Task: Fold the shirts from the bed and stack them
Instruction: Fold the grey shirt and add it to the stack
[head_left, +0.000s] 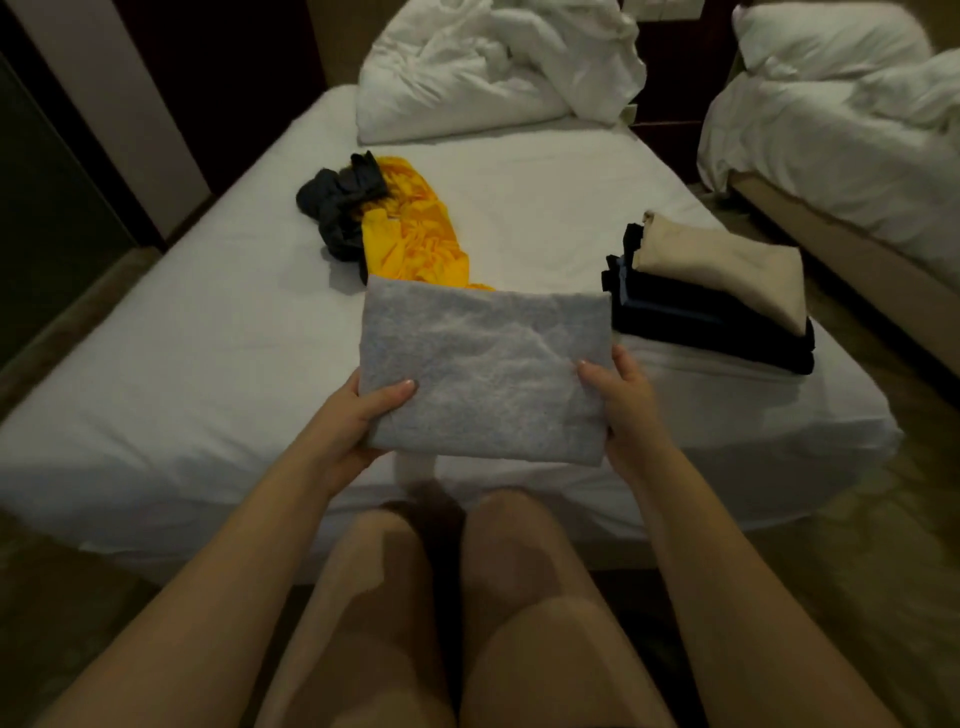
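Hands did the holding in the head view: the left hand (363, 410) gripped the near left corner of a folded grey shirt (483, 374), thumb on top, while the right hand (618, 400) pinched its right edge the same way. The shirt was held over the near part of the white bed (208, 338). Just to its right sat a stack of folded shirts (711, 322), dark ones below, a beige shirt (727, 265) on top. Behind it lay a crumpled yellow shirt (410, 234) touching a dark grey garment (337, 208). A rumpled white duvet (493, 67) was heaped at the far end.
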